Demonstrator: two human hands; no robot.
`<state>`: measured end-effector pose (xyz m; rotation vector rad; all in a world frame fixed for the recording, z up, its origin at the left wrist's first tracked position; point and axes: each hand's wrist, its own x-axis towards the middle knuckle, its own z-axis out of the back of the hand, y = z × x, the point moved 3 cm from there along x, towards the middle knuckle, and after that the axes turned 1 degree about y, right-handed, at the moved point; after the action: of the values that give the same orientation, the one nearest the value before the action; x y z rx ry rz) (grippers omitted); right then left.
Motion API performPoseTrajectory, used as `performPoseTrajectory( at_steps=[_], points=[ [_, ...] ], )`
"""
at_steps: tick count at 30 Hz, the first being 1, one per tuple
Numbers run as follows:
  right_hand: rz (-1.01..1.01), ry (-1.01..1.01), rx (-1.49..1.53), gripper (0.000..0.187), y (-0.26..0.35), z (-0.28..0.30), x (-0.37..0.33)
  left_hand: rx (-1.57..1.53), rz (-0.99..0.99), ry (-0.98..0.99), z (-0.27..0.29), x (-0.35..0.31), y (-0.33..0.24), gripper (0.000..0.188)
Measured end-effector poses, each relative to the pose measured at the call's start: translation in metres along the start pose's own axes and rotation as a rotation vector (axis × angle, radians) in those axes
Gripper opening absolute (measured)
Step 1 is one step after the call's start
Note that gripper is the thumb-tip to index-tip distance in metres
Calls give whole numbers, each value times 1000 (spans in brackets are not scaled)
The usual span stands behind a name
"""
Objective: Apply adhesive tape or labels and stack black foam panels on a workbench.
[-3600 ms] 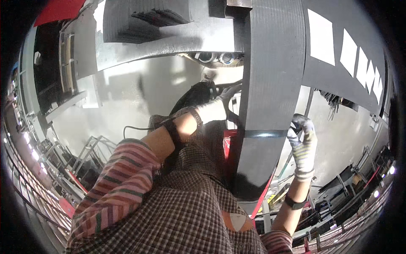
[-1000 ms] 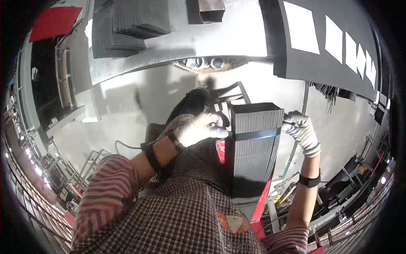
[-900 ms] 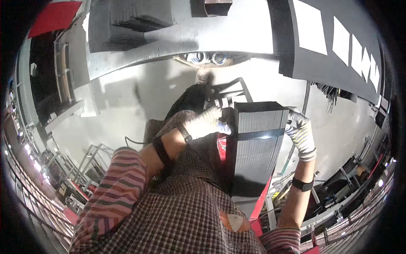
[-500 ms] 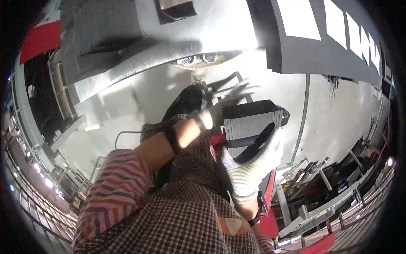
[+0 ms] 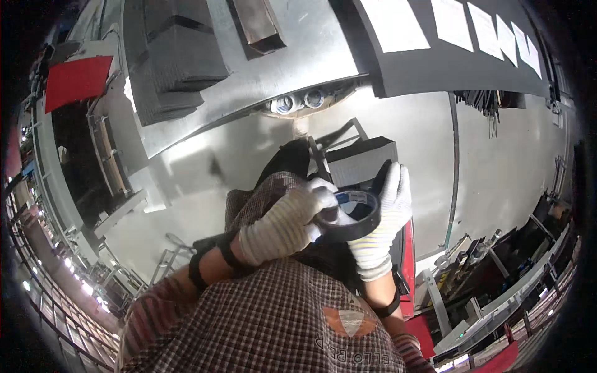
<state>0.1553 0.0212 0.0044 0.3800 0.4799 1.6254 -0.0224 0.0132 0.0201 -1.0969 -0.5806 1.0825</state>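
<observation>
My left hand [image 5: 283,222], in a white glove with faint stripes, is closed on the left side of a roll of black tape [image 5: 356,231]. The roll has a pale, printed core and is tilted, with its opening facing up. Just beyond it is a bundle of grey strips [image 5: 362,165] with a dark end face. My right hand [image 5: 384,227], gloved alike, grips the bundle's near right side with its fingers pointing away from me. The roll hides its thumb and the near part of the bundle.
A metal table [image 5: 305,37] stands ahead, carrying grey stacked pieces [image 5: 177,65] and a long dark block [image 5: 256,28]. Under its edge sit more tape rolls [image 5: 298,102]. White sheets [image 5: 472,28] hang on a dark panel at right. A red panel [image 5: 79,81] is far left.
My left hand came back from beyond the bundle and now holds the tape roll on the near side. The roll was at the bundle's right side before. My right hand stays on the bundle.
</observation>
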Motion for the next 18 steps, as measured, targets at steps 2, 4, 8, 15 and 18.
performPoseTrajectory(
  at_steps=[2,4,8,15,18],
  points=[
    [51,-93,233,98,11,29,1,303,77,317,5,26,16,33],
    [372,134,87,78,41,58,22,-216,392,278,14,49,37,31],
    [533,375,80,29,58,38,38,275,-234,-11,-16,125,54,29],
    [523,571,-36,9,-22,68,99,-116,-5,238,-45,128,68,26],
    [360,553,-129,11,-113,6,109,-170,30,298,-46,138,60,26]
  ],
)
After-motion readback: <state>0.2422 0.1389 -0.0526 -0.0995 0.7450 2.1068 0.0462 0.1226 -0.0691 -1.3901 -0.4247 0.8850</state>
